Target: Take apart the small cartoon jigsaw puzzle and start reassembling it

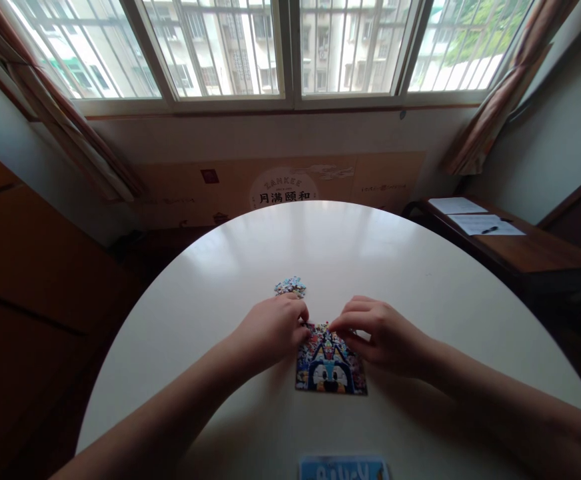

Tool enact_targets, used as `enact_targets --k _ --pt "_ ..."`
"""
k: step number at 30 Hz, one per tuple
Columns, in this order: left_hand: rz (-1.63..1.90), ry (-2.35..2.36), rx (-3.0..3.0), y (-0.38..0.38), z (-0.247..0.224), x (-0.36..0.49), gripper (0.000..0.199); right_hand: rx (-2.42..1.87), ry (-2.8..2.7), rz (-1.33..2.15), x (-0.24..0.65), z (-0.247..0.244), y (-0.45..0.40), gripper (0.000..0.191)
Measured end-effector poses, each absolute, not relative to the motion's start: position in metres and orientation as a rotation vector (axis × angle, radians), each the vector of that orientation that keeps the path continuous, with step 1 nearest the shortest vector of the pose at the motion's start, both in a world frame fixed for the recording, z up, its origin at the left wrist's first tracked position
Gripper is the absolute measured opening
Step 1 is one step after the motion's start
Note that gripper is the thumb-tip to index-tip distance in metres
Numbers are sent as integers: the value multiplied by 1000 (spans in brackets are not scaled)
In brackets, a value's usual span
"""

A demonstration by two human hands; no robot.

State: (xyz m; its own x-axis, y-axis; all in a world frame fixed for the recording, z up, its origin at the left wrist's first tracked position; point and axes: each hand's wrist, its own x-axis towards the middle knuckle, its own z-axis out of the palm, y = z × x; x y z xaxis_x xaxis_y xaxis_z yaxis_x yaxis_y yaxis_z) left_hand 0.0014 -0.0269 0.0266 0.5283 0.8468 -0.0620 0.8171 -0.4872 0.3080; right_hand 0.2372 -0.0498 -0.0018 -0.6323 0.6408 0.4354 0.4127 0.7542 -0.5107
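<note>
A partly assembled jigsaw puzzle (331, 373) lies flat on the white round table, showing a blue cartoon dog's face on a crowded, colourful background. My left hand (278, 327) is at its upper left corner, thumb and index finger curled together; whatever is between them is hidden. From the other side my right hand (373, 327) reaches over the upper right part, its fingertips closed at a small jigsaw puzzle piece (326, 325) on the uneven top edge. Just beyond my left hand is a small heap of loose puzzle pieces (290, 285).
A blue box or card with white lettering (343, 469) lies at the near edge of view on the table (195, 287). To the right, a wooden side table (545, 250) bears paper sheets (485, 225) and a dark pen (490, 230). Barred windows and curtains are behind.
</note>
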Motion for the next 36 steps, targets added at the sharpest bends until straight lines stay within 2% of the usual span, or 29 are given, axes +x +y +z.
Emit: enact_targets --k 9,19,36 --pt "104 1445 2410 -32 29 5 15 -676 -2556 357 229 -7 -52 22" --pt "95 1419 2410 -31 34 7 12 -714 -2570 365 230 -3 -53 22" --pt "290 1353 2327 -27 33 4 12 -700 -2594 352 231 -3 -54 24"
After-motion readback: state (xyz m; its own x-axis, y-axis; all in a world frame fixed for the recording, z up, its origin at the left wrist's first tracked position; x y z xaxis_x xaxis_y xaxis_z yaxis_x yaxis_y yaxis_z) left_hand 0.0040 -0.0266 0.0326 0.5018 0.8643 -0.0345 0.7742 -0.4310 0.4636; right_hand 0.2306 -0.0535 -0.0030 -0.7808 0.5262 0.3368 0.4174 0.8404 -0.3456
